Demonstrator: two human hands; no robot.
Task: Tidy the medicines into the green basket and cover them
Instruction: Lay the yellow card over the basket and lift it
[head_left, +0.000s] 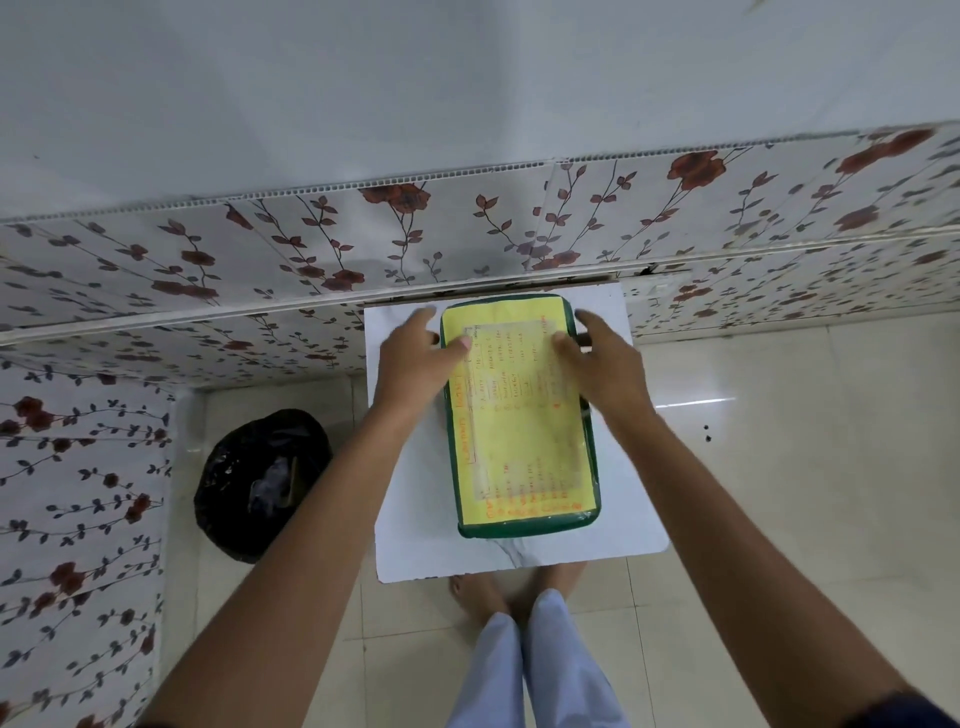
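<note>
While the green basket (524, 527) sits near the middle of the white desk (410, 499), a yellow sheet (519, 415) is laid over its top. The left hand (415, 358) and right hand (605, 364) are pressed flat, fingers spread, on the sheet's far corners, clasping nothing.

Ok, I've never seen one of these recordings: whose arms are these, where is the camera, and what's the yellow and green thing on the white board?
There is no machine: a person wears one camera on the head, looking down at their own bare arms and feet. On the small white table sits the green basket, covered by a yellow sheet with orange writing. The left hand and right hand rest on the sheet's far end, thumbs on top, seemingly pressing it flat. Nothing is lifted. A black bag lies on the floor to the left.
</note>
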